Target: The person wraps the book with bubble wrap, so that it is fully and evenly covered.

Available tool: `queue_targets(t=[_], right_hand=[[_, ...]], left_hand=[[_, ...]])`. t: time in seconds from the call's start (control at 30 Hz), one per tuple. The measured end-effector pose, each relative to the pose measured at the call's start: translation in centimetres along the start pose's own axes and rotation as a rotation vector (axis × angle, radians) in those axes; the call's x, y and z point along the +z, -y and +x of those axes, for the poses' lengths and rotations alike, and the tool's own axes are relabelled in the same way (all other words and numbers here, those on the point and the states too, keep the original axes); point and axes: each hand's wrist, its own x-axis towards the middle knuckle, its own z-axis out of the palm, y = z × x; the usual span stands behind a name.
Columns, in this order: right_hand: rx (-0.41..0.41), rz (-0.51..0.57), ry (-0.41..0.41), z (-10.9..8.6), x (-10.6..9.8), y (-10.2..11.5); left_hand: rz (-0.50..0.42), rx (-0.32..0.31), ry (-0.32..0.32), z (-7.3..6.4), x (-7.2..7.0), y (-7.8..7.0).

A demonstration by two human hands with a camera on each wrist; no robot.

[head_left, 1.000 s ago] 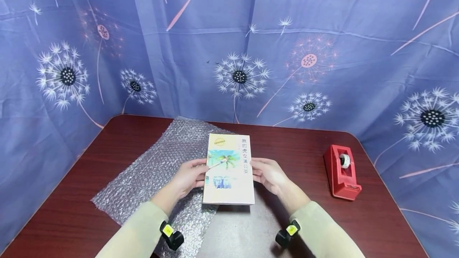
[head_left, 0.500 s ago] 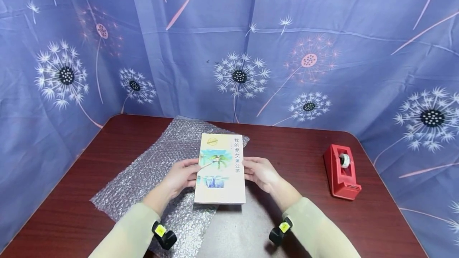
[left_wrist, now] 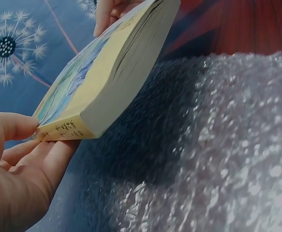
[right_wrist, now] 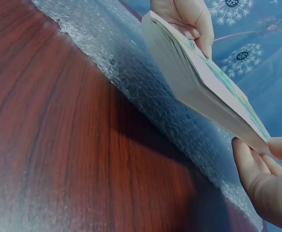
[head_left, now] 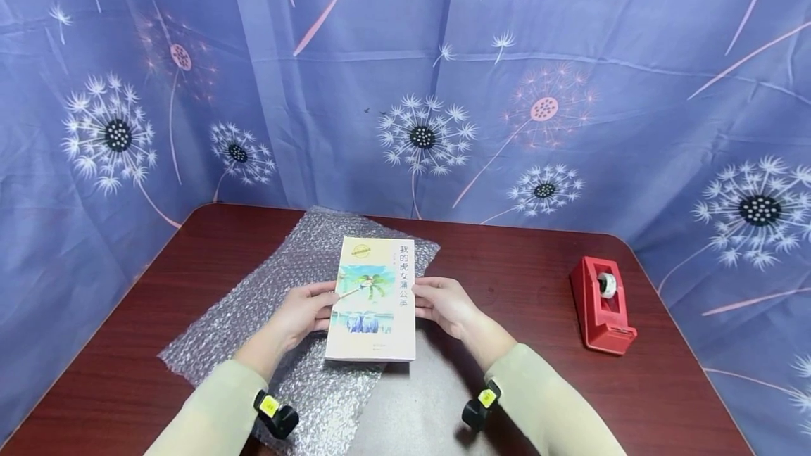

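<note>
A thick paperback book with a palm tree picture on its pale cover is held level between both hands. My left hand pinches its spine side, thumb on the cover and fingers underneath, as the left wrist view shows at the spine. On the opposite edge my right hand grips the page side the same way; its thumb and fingers show in the right wrist view. Both wrist views show the book raised above a sheet of bubble wrap, which casts back a dark shadow of it.
The bubble wrap lies slantwise over the left and middle of the dark red wooden table. A red tape dispenser with a roll of tape stands at the right. Behind the table hangs a blue dandelion-print curtain.
Both hands have carried the book steadily to the left, further over the bubble wrap. The grip is the same. The bubble wrap and tape dispenser have stayed in place.
</note>
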Motion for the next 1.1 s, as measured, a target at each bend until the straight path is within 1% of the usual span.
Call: queue_targets(t=[0.13,0.27,0.43,0.57,0.73,0.87,1.1], right_hand=[[0.000,0.005,0.002,0.2,0.5,-0.2],[0.016,0.019,-0.021,0.4,1.1,-0.4],[0.017,0.032,-0.033,0.8,1.9,-0.7],[0.016,0.034,-0.028,1.1,2.6,-0.8],[0.021,0.023,-0.021,1.4,3.4,-0.9],[0.029,0.021,-0.018,1.7,4.1,-1.0],[0.020,0.002,-0.014,2.3,5.6,-1.4]], left_hand=[[0.018,-0.017,0.005,0.0,-0.7,0.1],[0.042,-0.031,-0.007,-0.1,-1.3,0.2],[0.062,-0.025,-0.003,-0.2,-2.1,0.3],[0.081,-0.024,-0.018,-0.2,-2.9,0.3],[0.100,-0.007,-0.018,-0.3,-3.8,0.3],[0.119,-0.003,-0.037,-0.3,-4.4,0.3],[0.193,0.000,-0.081,-0.3,-5.5,0.4]])
